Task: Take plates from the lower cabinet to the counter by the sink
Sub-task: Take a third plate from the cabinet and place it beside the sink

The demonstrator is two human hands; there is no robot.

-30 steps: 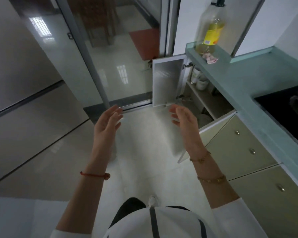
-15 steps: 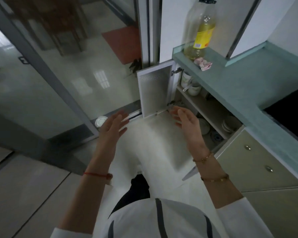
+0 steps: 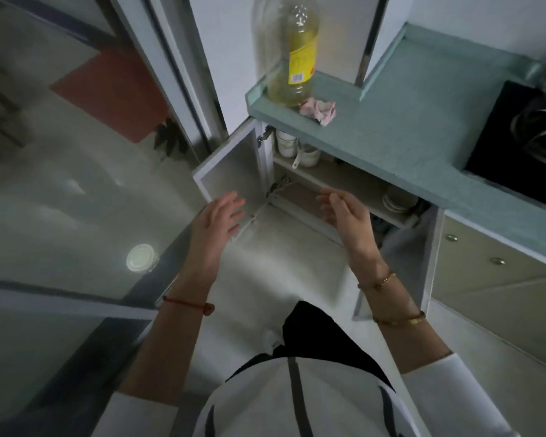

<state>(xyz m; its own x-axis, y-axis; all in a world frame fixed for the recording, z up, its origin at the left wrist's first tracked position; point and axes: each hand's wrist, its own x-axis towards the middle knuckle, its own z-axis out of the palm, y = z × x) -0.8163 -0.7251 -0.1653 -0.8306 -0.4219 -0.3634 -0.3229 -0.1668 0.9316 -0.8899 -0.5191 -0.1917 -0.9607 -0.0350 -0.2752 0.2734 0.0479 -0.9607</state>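
Below the teal tabletop, the lower cabinet stands with both doors swung out: the left door towards the glass sliding panel, the right door beside the drawers. A stack of white plates sits at the cabinet's right end, tucked under the tabletop's edge; whether it rests on the shelf or on the level beneath is hard to tell. Two white cups stand at the shelf's left end, near the hinge.

Both hands are raised in front of the opening, palms roughly facing each other and well apart. The left hand hovers before the lower corner of the left door, its fingers straight, slightly spread and holding nothing. The right hand hovers before the shelf edge, left of the plates, its fingers loosely bent and holding nothing.

On the tabletop's corner stand a large bottle of yellow oil and, just beside it, a crumpled pink rag. A black stove lies farther right.
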